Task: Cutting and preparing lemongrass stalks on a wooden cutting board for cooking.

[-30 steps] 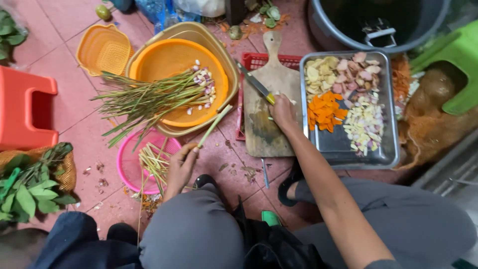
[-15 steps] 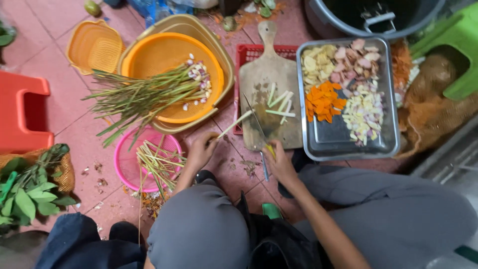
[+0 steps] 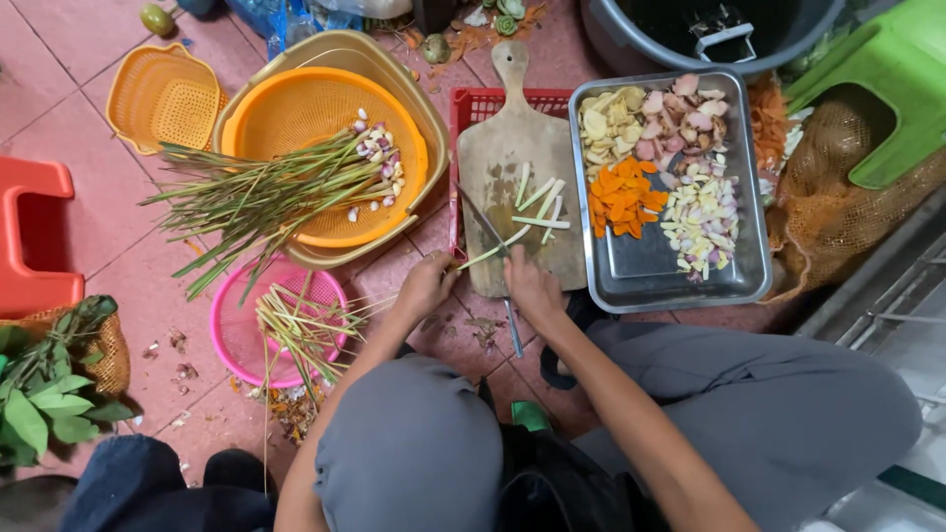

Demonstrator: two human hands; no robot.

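My left hand (image 3: 426, 286) pinches the near end of a pale lemongrass stalk (image 3: 485, 256) that lies across the near left corner of a wooden cutting board (image 3: 522, 148). My right hand (image 3: 532, 288) grips a knife (image 3: 483, 222), whose blade slants up and left over the stalk. Several cut stalk pieces (image 3: 537, 202) lie on the board. A bundle of lemongrass (image 3: 266, 197) rests across an orange basin (image 3: 325, 108). A pink basket (image 3: 229, 340) by my left knee holds thin trimmings (image 3: 296, 325).
A metal tray (image 3: 650, 271) right of the board holds sliced orange, pink and pale pieces. The board sits on a red crate (image 3: 473, 103). Around stand a yellow basket (image 3: 163, 99), red stool (image 3: 30, 236), green stool (image 3: 887, 89), grey tub (image 3: 631, 44) and leafy greens (image 3: 44, 404). A slim tool (image 3: 513, 335) lies on the tiles.
My left hand has come from the pink basket to the board with a stalk. My right hand has drawn back with the knife from the far end of the board to its near edge.
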